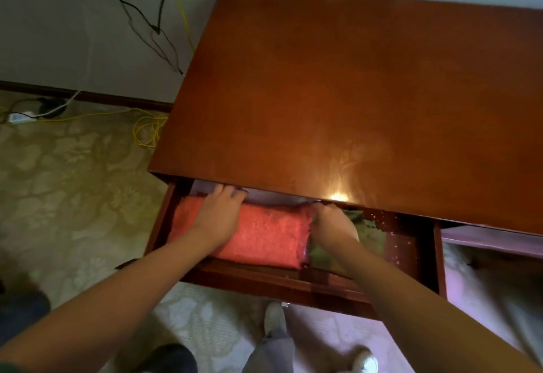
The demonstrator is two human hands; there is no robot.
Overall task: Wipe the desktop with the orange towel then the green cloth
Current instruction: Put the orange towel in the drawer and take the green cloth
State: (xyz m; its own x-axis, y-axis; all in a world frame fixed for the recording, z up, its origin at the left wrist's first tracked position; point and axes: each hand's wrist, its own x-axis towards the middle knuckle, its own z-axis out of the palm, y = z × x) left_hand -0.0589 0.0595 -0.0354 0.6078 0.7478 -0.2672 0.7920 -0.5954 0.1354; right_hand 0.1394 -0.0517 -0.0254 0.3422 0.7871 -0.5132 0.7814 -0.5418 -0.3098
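Observation:
The orange towel (270, 236) lies folded in the open drawer (264, 280) under the glossy brown desktop (352, 93). The green cloth (371, 233) lies just to its right in the same drawer, partly hidden by my right hand. My left hand (219, 214) rests on the towel's left part, fingers reaching over its far edge toward the drawer's back. My right hand (333, 223) sits at the seam between towel and cloth, fingers curled down at the towel's right end; its grip is hidden.
The desk stands against a pale wall. Black and yellow cables (147, 129) hang on the wall and lie coiled on the patterned carpet to the left, near a power strip (22, 116). My feet (274, 318) stand below the drawer front.

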